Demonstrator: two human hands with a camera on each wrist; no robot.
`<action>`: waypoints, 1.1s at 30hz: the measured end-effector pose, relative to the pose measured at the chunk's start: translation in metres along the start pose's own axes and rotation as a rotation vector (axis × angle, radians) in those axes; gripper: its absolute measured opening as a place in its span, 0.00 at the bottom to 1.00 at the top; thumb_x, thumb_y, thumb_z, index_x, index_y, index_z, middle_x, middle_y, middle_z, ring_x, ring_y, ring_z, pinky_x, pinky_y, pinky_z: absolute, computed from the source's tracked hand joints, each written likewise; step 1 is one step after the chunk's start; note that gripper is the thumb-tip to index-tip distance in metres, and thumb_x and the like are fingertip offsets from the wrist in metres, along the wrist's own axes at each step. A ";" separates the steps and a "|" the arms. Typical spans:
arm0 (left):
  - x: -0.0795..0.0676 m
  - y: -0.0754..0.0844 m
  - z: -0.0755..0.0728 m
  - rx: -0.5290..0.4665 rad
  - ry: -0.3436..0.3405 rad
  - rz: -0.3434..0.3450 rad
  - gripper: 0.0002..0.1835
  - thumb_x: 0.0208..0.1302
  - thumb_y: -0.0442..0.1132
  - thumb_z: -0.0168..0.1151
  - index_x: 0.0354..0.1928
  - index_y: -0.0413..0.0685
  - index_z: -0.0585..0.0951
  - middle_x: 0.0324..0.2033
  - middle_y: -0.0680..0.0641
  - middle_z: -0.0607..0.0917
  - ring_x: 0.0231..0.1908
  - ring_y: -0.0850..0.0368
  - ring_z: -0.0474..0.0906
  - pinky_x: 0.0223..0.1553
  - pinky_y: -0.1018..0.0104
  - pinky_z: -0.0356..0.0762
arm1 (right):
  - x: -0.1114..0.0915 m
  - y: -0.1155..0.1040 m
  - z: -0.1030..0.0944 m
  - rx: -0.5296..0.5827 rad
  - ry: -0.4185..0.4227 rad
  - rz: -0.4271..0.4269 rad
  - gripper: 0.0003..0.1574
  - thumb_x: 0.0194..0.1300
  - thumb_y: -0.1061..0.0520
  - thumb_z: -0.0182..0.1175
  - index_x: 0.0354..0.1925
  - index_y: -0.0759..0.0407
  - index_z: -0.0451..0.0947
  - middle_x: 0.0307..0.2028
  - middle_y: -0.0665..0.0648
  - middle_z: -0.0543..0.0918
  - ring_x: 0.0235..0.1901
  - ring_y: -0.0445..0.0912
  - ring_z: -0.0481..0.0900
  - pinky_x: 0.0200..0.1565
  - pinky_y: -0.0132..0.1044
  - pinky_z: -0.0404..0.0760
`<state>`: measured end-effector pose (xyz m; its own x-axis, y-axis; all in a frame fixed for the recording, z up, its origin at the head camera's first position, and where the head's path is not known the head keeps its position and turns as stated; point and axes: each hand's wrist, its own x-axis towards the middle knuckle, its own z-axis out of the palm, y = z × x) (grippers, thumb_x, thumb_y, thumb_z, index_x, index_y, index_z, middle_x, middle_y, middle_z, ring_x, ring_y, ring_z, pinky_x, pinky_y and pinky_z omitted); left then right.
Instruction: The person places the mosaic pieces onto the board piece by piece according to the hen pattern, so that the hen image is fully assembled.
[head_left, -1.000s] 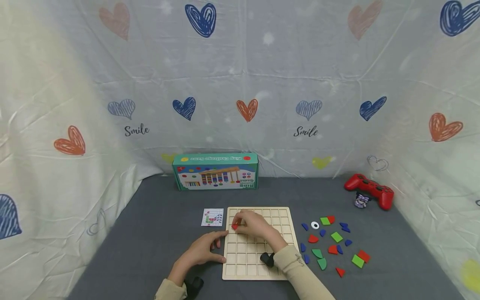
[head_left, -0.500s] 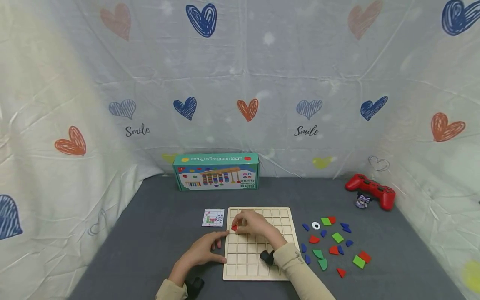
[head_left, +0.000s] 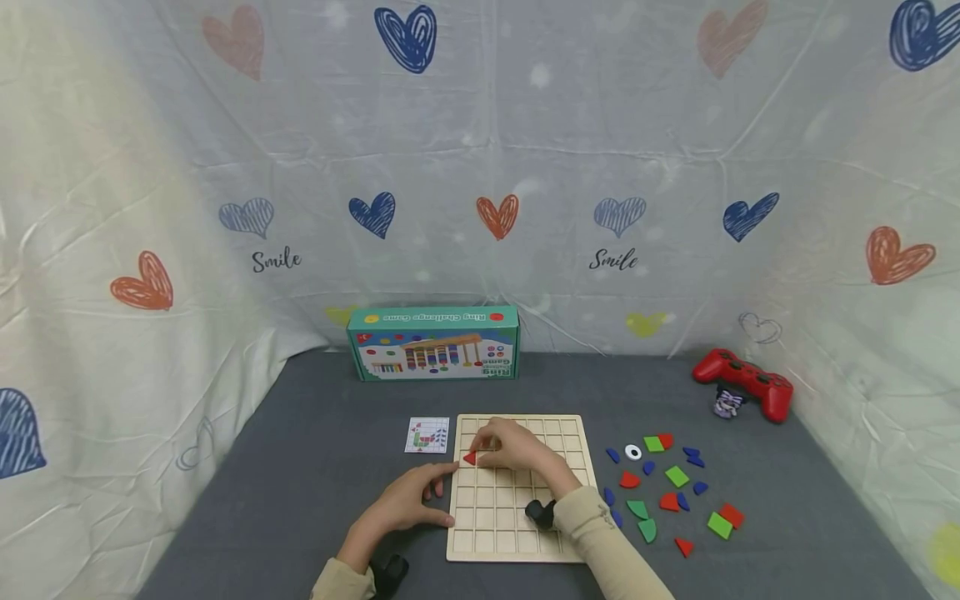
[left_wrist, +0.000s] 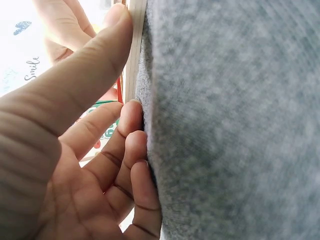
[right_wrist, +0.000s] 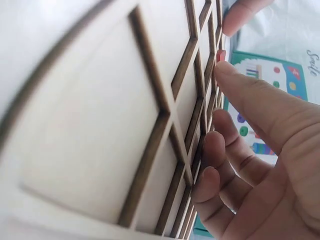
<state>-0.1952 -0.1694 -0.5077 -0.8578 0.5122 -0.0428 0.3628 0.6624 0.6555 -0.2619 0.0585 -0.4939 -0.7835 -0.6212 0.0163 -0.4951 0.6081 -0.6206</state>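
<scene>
On a wooden grid board (head_left: 495, 518), a small red triangular piece (head_left: 469, 458) lies in a cell near the left edge. My right hand (head_left: 513, 446) reaches across the board and holds this piece between thumb and index fingertips. In the right wrist view, the thumb tip meets the red piece (right_wrist: 221, 55), and the other fingers curl close to the grid ridges. My left hand (head_left: 408, 498) rests against the board's left edge, thumb and index finger spread apart. In the left wrist view, its thumb (left_wrist: 112, 42) presses the board's side (left_wrist: 134, 60).
A printed pattern card (head_left: 427, 435) lies left of the board. Several loose red, green and blue pieces, such as a green square (head_left: 677, 476), and a white ring (head_left: 633, 452) are scattered to the right. Farther back are a game box (head_left: 433, 346) and a red game controller (head_left: 742, 383).
My right hand has shifted slightly right, and more of the red triangular piece shows beside its fingertips. The left hand stays at the board's edge.
</scene>
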 end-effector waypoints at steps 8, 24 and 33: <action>0.000 -0.001 0.000 -0.008 0.004 0.008 0.42 0.43 0.50 0.74 0.62 0.45 0.71 0.30 0.54 0.72 0.25 0.64 0.63 0.28 0.70 0.62 | -0.007 0.008 -0.003 0.009 0.018 -0.025 0.10 0.59 0.55 0.63 0.41 0.52 0.82 0.35 0.52 0.77 0.30 0.40 0.69 0.35 0.33 0.70; 0.000 0.002 0.000 -0.003 0.008 0.011 0.42 0.43 0.51 0.75 0.62 0.46 0.71 0.30 0.54 0.73 0.25 0.64 0.63 0.27 0.71 0.62 | -0.029 0.011 -0.014 0.054 0.108 -0.021 0.12 0.61 0.57 0.62 0.44 0.54 0.81 0.40 0.55 0.76 0.29 0.41 0.69 0.33 0.34 0.71; 0.000 0.002 0.001 -0.007 0.006 0.010 0.42 0.43 0.50 0.75 0.63 0.47 0.71 0.30 0.54 0.72 0.26 0.63 0.63 0.28 0.69 0.61 | -0.048 0.020 -0.026 0.026 0.159 0.011 0.12 0.61 0.57 0.61 0.44 0.55 0.81 0.38 0.54 0.77 0.26 0.41 0.70 0.29 0.33 0.70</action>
<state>-0.1942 -0.1676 -0.5072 -0.8563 0.5155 -0.0315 0.3691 0.6535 0.6608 -0.2439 0.1127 -0.4868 -0.8394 -0.5271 0.1324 -0.4779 0.5998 -0.6418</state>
